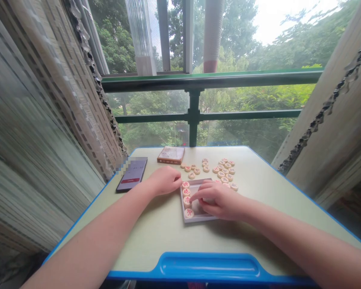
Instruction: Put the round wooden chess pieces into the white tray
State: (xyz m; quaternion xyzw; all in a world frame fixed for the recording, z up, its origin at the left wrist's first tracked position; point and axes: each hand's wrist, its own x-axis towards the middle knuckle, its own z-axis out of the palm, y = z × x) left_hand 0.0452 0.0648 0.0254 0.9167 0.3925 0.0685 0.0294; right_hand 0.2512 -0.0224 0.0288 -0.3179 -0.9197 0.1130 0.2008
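A shallow white box tray (197, 220) lies on the table with a column of round xiangqi pieces (189, 213) marked in red along its left side. My right hand (218, 198) reaches over the tray, fingers apart. Its index fingertip touches one piece (187, 201) in that column. My left hand (165, 180) rests beside the tray's upper left corner with its fingers curled closed. What those fingers hold, if anything, is hidden. Beyond the tray, more loose pieces (221, 174) lie in groups, some partly behind my right hand.
A brown-edged box lid (171, 155) lies near the table's far edge. At the left is a phone (132, 174) with a lit screen. The pale table (144, 249) has a blue rim and a blue front tray (210, 265). Curtains (87, 132) hang at both sides, before a green railing (156, 83).
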